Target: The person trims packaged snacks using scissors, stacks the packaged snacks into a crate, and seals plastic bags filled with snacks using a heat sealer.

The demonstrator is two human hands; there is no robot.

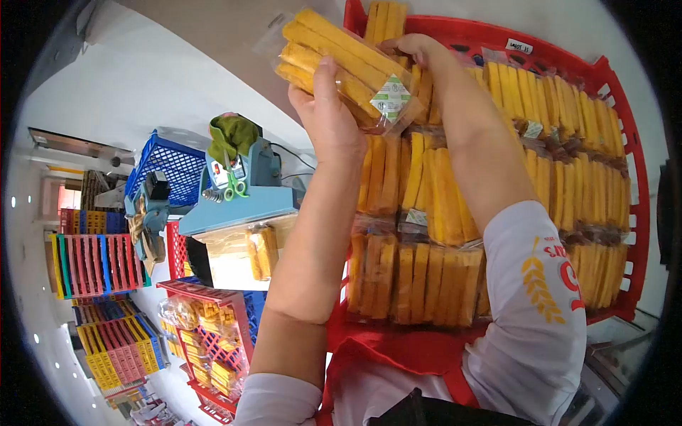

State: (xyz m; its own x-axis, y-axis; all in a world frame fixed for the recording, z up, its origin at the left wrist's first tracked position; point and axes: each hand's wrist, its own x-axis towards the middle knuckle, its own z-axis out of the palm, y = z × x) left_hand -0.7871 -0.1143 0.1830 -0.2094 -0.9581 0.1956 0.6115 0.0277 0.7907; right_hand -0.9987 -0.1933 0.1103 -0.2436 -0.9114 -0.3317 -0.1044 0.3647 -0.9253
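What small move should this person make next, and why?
I'd probably lower the held packet toward the red crate, near the right hand. The left hand holds it up by the crate's corner, where the right hand reaches among similar packets standing in rows.

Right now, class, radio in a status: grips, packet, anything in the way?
Left grip: holding packet of yellow sticks. Right grip: at other packets in red crate, hold unclear. Right forearm hides some.
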